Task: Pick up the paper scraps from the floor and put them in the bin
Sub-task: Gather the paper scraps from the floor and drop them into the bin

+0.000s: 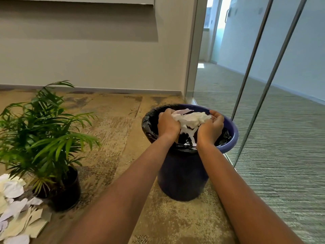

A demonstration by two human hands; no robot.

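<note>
— Where is the bundle of paper scraps [190,120] held?

— It is held directly above the open mouth of the blue bin [182,173], which is lined with a black bag [149,127].

— How is it gripped?

— It is clasped between both hands: the left hand [168,125] is curled around its left side, and the right hand [212,126] is cupped against its right side.

— What is seen further out?

— More loose scraps [15,213] are left on the carpet [112,131] at the lower left, beside a potted plant [47,138]. A glass partition [263,85] is seen just right of the bin.
</note>
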